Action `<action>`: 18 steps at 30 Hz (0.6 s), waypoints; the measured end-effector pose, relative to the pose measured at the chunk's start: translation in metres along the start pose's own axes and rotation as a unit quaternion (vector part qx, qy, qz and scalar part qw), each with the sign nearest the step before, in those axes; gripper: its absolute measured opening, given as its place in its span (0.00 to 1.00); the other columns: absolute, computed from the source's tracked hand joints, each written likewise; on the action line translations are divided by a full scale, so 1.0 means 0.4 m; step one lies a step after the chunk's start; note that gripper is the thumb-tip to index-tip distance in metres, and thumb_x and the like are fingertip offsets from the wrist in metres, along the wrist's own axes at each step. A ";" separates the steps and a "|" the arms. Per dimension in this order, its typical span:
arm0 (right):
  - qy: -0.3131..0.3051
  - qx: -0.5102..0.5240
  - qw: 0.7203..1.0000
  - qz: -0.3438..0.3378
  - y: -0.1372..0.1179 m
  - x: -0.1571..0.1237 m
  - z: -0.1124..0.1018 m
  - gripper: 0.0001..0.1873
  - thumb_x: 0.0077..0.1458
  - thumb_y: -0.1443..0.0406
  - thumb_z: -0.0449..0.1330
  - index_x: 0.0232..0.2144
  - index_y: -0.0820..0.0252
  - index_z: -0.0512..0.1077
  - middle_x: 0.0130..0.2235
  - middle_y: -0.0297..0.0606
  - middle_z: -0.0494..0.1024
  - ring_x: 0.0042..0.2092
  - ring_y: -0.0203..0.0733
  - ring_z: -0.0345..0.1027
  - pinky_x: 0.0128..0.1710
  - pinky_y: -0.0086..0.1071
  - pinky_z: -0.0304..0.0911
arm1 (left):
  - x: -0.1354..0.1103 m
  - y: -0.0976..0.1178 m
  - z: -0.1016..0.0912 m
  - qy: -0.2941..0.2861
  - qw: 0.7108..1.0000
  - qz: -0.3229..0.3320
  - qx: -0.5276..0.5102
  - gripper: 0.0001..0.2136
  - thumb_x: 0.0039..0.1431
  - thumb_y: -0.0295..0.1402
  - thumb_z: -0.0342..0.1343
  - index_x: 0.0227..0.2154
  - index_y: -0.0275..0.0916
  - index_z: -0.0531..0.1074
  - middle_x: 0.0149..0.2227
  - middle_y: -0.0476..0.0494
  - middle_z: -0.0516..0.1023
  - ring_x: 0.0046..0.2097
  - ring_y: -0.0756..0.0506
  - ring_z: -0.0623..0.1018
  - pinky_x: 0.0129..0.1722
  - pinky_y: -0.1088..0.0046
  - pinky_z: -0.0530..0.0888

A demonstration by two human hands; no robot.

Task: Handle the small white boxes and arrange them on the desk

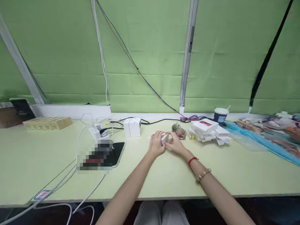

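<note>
Over the middle of the table, my left hand [156,143] and my right hand [175,143] meet around a small white box [164,138]. Fingers of the left hand wrap its left side, and the right thumb and fingertips pinch its right edge. Much of the box is covered by the hands. A bit of white material shows just left of my left fingers, too blurred to name. Close behind my right hand lies a clump of metallic chain-like pieces with reddish parts [180,132]. Small yellowish bits [191,136] sit beside it.
Flat white boxes [206,127] are piled to the right, near a lidded cup [220,115] and blue plastic sheeting [260,137]. Leftward stand a white carton [132,127], a power strip [98,132], a phone [118,153] and cables. Yellowish boxes [48,123] line the far left.
</note>
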State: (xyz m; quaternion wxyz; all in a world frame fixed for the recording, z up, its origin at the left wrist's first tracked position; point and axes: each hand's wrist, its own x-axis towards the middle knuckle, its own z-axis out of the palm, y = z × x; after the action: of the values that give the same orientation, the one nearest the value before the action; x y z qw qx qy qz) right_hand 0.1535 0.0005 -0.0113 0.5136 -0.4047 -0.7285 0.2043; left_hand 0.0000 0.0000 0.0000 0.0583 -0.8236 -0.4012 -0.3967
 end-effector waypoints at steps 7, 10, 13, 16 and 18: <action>0.048 0.162 0.973 0.155 -0.037 0.012 0.006 0.27 0.40 0.58 0.59 0.45 0.59 0.61 0.49 0.42 0.64 0.26 0.32 0.66 0.12 0.22 0.55 | 0.006 -0.018 0.028 0.016 0.995 -0.091 0.026 0.27 0.47 0.37 0.56 0.51 0.37 0.59 0.54 0.39 0.65 0.59 0.39 0.60 0.55 0.60 0.57; 0.088 0.196 0.961 0.174 -0.041 0.019 -0.004 0.27 0.39 0.57 0.60 0.43 0.59 0.63 0.45 0.40 0.67 0.24 0.30 0.65 0.13 0.22 0.54 | 0.009 -0.025 0.036 0.016 0.994 -0.106 0.032 0.26 0.47 0.35 0.56 0.51 0.38 0.60 0.54 0.39 0.64 0.58 0.40 0.61 0.53 0.61 0.58; 0.109 0.220 0.951 0.188 -0.037 0.022 -0.008 0.25 0.40 0.56 0.60 0.41 0.60 0.64 0.35 0.35 0.69 0.21 0.28 0.61 0.14 0.21 0.52 | 0.011 -0.028 0.038 0.020 0.994 -0.100 0.025 0.24 0.47 0.32 0.56 0.49 0.39 0.60 0.54 0.38 0.64 0.57 0.41 0.62 0.52 0.62 0.59; 0.089 0.189 0.961 0.181 -0.028 0.018 -0.004 0.22 0.41 0.56 0.59 0.38 0.62 0.66 0.26 0.31 0.67 0.17 0.28 0.57 0.14 0.23 0.49 | 0.012 -0.029 0.036 0.018 0.998 -0.060 0.008 0.21 0.48 0.31 0.56 0.47 0.39 0.61 0.53 0.37 0.65 0.58 0.41 0.62 0.52 0.63 0.60; 0.069 0.140 0.974 0.164 -0.019 0.014 0.000 0.19 0.43 0.57 0.58 0.36 0.63 0.68 0.24 0.30 0.66 0.17 0.28 0.55 0.15 0.24 0.50 | 0.011 -0.029 0.035 0.012 0.999 -0.031 -0.004 0.18 0.49 0.29 0.54 0.44 0.38 0.61 0.51 0.38 0.65 0.56 0.42 0.63 0.51 0.64 0.61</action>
State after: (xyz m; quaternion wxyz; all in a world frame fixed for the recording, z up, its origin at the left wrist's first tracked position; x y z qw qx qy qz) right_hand 0.1497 0.0003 -0.0026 0.5733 -0.4559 -0.5795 0.3573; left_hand 0.0020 0.0163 -0.0089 0.0472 -0.8059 -0.4244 -0.4101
